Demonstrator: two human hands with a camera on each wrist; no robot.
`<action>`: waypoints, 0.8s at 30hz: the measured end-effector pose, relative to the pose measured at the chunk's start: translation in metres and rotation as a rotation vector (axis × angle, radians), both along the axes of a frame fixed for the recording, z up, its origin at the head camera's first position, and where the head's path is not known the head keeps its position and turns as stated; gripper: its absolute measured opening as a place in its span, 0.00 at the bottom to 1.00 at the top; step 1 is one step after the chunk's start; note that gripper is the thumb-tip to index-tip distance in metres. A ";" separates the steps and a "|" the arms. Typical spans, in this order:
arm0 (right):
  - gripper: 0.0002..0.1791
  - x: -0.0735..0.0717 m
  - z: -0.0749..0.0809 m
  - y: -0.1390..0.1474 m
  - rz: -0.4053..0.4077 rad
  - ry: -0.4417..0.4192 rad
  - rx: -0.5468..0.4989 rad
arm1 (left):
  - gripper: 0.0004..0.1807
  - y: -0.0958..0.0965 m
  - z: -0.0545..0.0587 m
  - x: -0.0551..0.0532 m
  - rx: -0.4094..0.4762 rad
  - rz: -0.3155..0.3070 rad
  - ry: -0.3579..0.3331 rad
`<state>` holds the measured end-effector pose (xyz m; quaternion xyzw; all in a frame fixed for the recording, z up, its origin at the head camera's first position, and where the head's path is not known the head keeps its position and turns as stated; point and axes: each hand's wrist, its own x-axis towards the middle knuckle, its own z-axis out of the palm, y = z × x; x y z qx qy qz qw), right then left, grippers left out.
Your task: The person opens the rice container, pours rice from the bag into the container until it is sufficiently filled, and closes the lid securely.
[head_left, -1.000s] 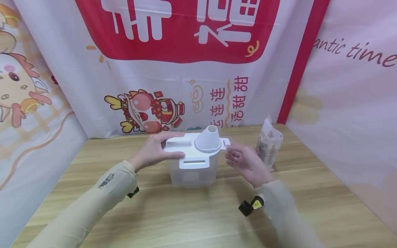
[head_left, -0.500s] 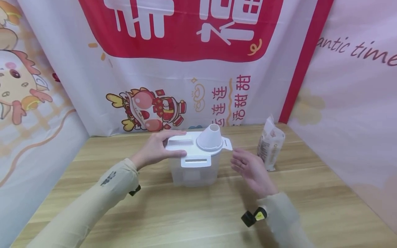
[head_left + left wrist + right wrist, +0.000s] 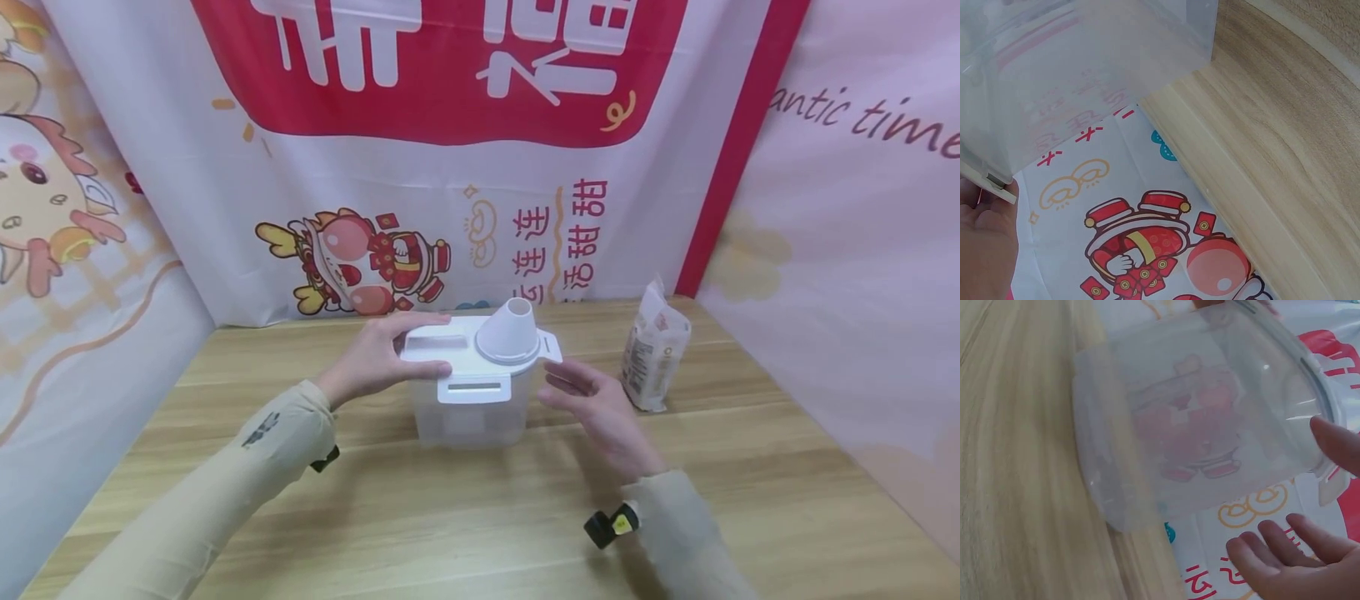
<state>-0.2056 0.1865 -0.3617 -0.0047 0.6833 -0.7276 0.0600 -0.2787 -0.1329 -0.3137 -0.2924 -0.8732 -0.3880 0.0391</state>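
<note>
A translucent storage container (image 3: 472, 425) with a white lid (image 3: 450, 357) stands upright on the table. A cone-shaped spout (image 3: 510, 333) rises from the lid's right part. My left hand (image 3: 367, 357) grips the lid across its left end, thumb at the front edge and fingers at the back. One latch flap (image 3: 474, 389) sticks out at the front; another flap (image 3: 551, 346) juts out at the right end. Just below that right flap is my right hand (image 3: 600, 408), fingers loosely bent and thumb apart. In the right wrist view nothing sits between its thumb and fingers; whether the thumb touches the lid is unclear.
A white printed packet (image 3: 655, 354) stands on the wooden table (image 3: 465, 517) behind the right hand. Printed cloth (image 3: 420, 192) hangs along the back and both sides of the table.
My right hand was at the right flap, drew off to the right, then came back close with its thumb spread. The flap now slants downward. The left hand keeps its grip.
</note>
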 end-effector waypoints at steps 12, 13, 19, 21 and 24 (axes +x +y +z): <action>0.39 -0.008 -0.014 -0.003 0.040 0.059 -0.076 | 0.38 0.000 -0.002 -0.002 -0.007 0.021 0.013; 0.40 -0.008 -0.014 -0.003 0.041 0.062 -0.076 | 0.38 0.000 -0.002 -0.002 -0.006 0.020 0.012; 0.38 -0.009 -0.016 -0.007 0.044 0.077 -0.030 | 0.38 0.000 -0.001 -0.001 0.002 0.014 0.006; 0.36 -0.010 -0.016 -0.009 0.041 0.075 -0.013 | 0.38 0.000 -0.001 -0.001 0.001 0.010 0.007; 0.35 -0.010 -0.017 -0.010 0.037 0.071 -0.004 | 0.38 0.000 -0.001 -0.001 0.002 0.009 0.006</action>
